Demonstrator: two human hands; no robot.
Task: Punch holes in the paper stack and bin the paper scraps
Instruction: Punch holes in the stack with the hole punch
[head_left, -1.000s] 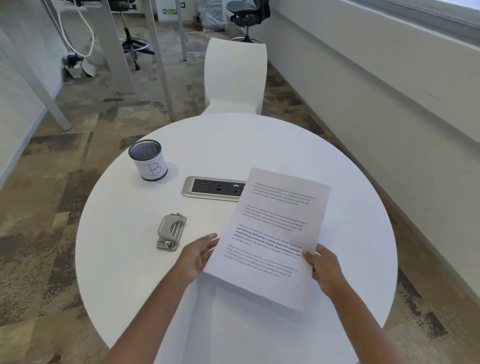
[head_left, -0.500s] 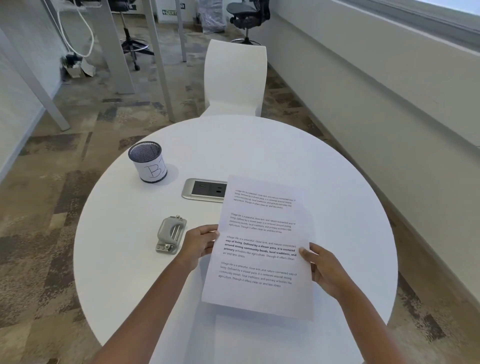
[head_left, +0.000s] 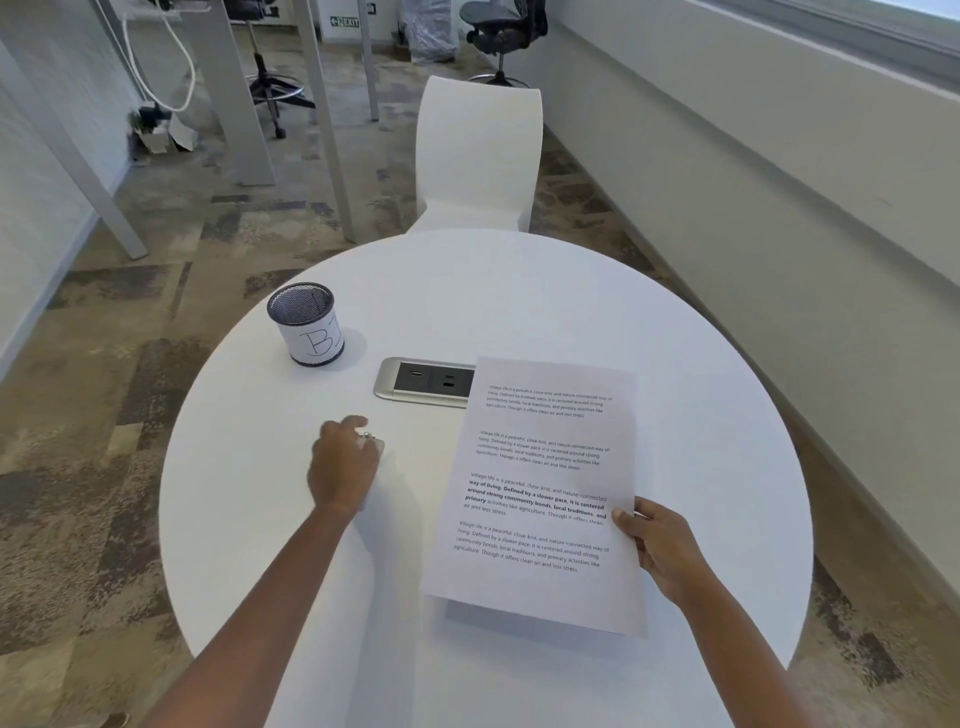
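Left hand (head_left: 343, 467) reaching forward, palm down, fingers (head_left: 358, 423) curled — right hand (head_left: 660, 551) pinching, thumb on top

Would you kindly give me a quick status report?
Left hand covering hole punch, grip unclear. Right hand holding paper stack by its edge. Nothing in the way.

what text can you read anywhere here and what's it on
"B", then a cut-off stroke: white label on the black mesh cup.
"EXIT" with an arrow: green sign on the far wall.
"Village life is a peaceful, close-knit, and nature-connected way of living...": white printed paper stack; the rest is too small to read reliably.
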